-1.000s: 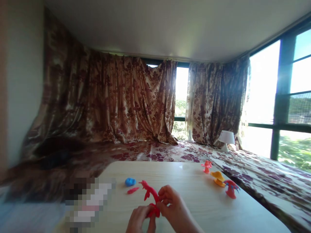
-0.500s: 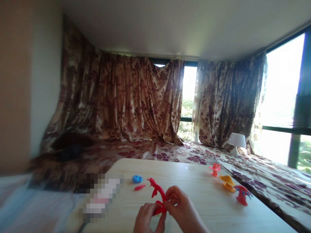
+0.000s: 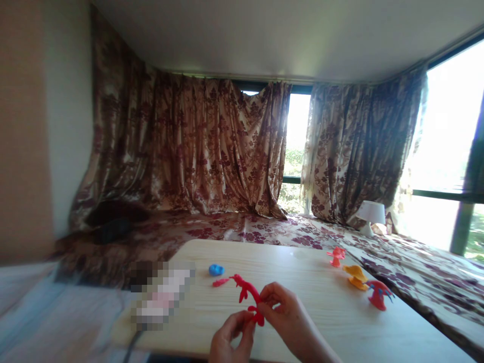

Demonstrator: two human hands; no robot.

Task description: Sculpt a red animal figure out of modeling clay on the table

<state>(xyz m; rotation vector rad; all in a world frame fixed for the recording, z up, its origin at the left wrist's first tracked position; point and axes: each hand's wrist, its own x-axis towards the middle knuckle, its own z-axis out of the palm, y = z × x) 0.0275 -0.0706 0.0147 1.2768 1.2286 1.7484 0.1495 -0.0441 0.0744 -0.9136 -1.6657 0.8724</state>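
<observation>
A red modelling-clay animal figure [image 3: 250, 292] with a long curved body and small limbs is held above the table. My right hand [image 3: 283, 308] pinches it from the right, around its lower body. My left hand [image 3: 233, 334] is closed at the lower end, thumb and forefinger touching a small limb there. A lump of blue clay [image 3: 217, 269] and a small reddish-pink piece [image 3: 220, 282] lie on the table just beyond the figure's head.
On the right of the pale wooden table [image 3: 302, 267] stand a pink clay figure [image 3: 336, 256], a yellow one [image 3: 356, 277] and a red one with blue strands [image 3: 378, 295]. A blurred-out object [image 3: 162, 295] with a cable lies at the left. Behind are a white lamp [image 3: 371, 213] and curtains.
The view has shifted slightly. The left fingers have slipped lower on the figure, showing more of its lower limbs. The right hand keeps its hold.
</observation>
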